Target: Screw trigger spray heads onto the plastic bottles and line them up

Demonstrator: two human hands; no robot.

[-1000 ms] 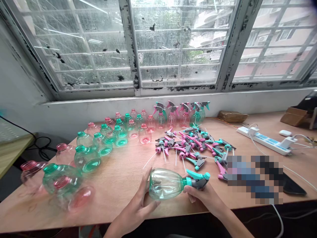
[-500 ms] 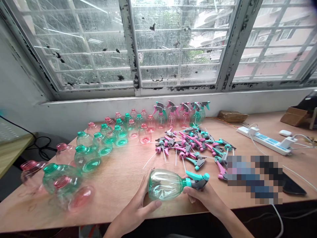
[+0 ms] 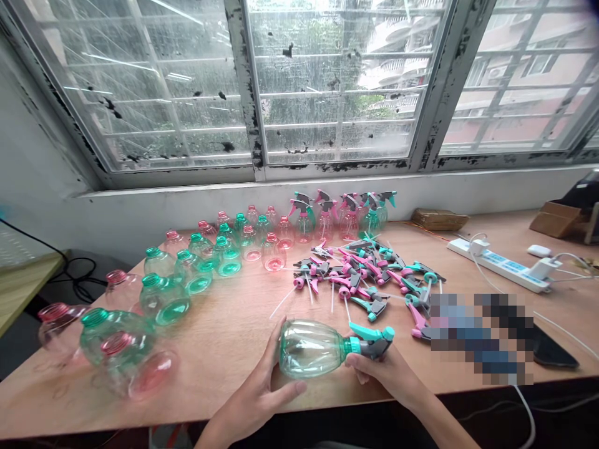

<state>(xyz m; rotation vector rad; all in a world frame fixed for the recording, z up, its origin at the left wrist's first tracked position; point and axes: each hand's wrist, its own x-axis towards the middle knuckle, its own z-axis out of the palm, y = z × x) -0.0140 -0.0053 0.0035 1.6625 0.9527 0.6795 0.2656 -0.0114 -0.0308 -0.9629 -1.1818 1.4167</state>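
A clear green spray bottle [image 3: 311, 349] lies sideways in my hands above the table's front edge, base to the left. Its teal and grey spray head [image 3: 373, 340] sits on the neck at the right. My left hand [image 3: 262, 390] cups the base end, with the thumb along the near side and the other fingers partly hidden behind the bottle. Closed around the neck and collar is my right hand [image 3: 384, 371], its thumb by the teal collar. Just beyond the bottle lies a pile of loose pink, teal and grey spray heads [image 3: 355, 277] with thin white tubes.
Open-topped pink and green bottles [image 3: 163, 299] stand along the left side of the table. Several bottles with spray heads [image 3: 349, 218] line the back by the window wall. On the right are a white power strip [image 3: 500, 265], a brown package [image 3: 440, 219] and a black phone [image 3: 555, 350].
The spray bottle and both hands have shifted very slightly to the left. The grip looks the same, and everything on the table stays in place.
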